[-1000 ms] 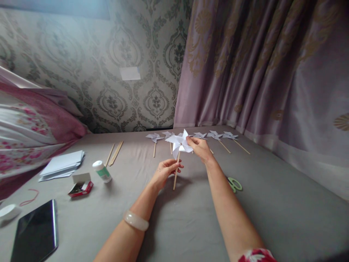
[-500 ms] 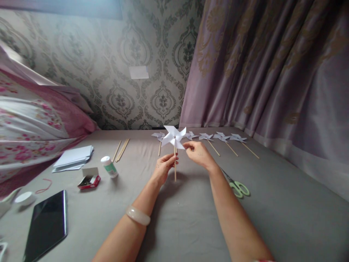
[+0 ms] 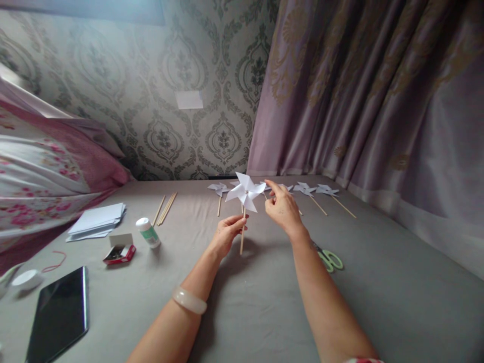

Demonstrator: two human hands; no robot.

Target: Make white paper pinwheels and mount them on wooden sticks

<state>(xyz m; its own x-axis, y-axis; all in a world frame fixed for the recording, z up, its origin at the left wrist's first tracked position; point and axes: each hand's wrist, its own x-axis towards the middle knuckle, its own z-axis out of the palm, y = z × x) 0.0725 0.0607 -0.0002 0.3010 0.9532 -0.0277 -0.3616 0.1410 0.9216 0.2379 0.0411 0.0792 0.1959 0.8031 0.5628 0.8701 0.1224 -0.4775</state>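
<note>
My left hand (image 3: 227,234) is closed around the wooden stick of a white paper pinwheel (image 3: 245,192), holding it upright above the grey bed sheet. My right hand (image 3: 283,207) hovers just right of the pinwheel's blades with the index finger stretched out and the other fingers loosely apart; it holds nothing. Behind them, several finished pinwheels (image 3: 316,192) lie in a row on the sheet near the curtain.
Green-handled scissors (image 3: 329,260) lie right of my right arm. Loose sticks (image 3: 165,208), a glue bottle (image 3: 147,232), a small red box (image 3: 120,251), a paper stack (image 3: 96,221), a dark tablet (image 3: 58,313) and floral pillows (image 3: 41,171) are to the left.
My right hand has let go of the pinwheel's blade and moved slightly right with the index finger out. The pinwheel's blades have turned. My left hand keeps its hold on the stick.
</note>
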